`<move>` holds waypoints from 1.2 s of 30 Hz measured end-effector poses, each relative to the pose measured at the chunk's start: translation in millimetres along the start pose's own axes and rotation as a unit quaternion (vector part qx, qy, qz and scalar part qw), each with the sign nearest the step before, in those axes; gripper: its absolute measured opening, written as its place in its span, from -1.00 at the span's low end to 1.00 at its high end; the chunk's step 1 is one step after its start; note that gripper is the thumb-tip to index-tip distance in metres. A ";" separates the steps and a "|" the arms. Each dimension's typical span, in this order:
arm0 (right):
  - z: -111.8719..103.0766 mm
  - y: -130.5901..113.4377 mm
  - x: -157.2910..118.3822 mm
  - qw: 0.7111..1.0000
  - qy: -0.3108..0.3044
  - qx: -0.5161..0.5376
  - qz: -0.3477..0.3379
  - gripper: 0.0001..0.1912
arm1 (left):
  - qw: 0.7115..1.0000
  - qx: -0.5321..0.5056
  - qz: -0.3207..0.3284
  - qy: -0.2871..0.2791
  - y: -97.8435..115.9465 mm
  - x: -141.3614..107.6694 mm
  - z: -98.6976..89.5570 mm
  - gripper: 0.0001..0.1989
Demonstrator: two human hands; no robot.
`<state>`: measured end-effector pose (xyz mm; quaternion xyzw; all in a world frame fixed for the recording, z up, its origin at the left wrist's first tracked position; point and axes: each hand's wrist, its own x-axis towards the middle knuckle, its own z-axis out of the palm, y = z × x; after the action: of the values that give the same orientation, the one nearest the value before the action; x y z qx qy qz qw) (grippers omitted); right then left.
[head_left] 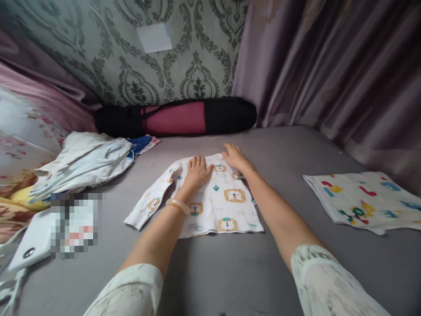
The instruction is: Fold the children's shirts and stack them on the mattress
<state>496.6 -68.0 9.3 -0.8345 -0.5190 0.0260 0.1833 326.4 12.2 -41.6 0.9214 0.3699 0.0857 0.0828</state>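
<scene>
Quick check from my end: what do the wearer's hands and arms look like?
Both the left hand and right hand are gloveless. A smooth, pale bangle circles the left wrist. Loose whitish sleeves with blurry grey-green markings leave both forearms bare.

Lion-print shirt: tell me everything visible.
The lion-print shirt is white, soft-looking cloth with tan lion faces. It lies spread on grey bedding, hem nearest the camera, one long sleeve angled left, the other mostly hidden. The left hand rests on its upper part; the right hand is at its top edge.
</scene>
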 end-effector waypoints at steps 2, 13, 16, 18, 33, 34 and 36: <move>-26.5 19.6 -8.4 0.999 0.019 0.025 0.022 -0.64 | 1.000 0.004 0.002 -0.001 0.3 0.1 -0.7 -0.28; -88.5 112.4 -106.3 0.965 -0.216 0.043 0.143 -0.54 | 1.000 0.022 -0.007 -0.007 5.6 2.2 -1.2 -0.30; -82.2 108.7 -106.3 0.964 -0.226 0.061 0.127 -0.55 | 0.997 0.046 0.050 0.035 19.6 -2.7 -11.2 -0.42; -79.2 106.5 -102.9 0.958 -0.248 0.077 0.123 -0.58 | 0.993 0.042 0.097 0.055 33.8 -3.5 -15.8 -0.50; -79.8 164.2 -98.5 0.972 -0.012 0.078 0.223 -0.61 | 0.969 -0.113 0.213 0.048 102.8 19.6 30.1 -0.60; -80.6 168.4 -99.0 0.969 -0.048 0.065 0.235 -0.62 | 0.972 -0.108 0.204 0.044 103.0 18.7 30.5 -0.59; -83.3 174.4 -101.3 0.960 -0.110 0.044 0.253 -0.67 | 0.975 -0.099 0.194 0.035 103.6 17.5 29.8 -0.57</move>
<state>618.9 -248.7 13.9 -0.9218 -0.3058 0.1857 0.1493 414.6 -52.1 -46.5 0.9592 0.1765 0.1686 0.1424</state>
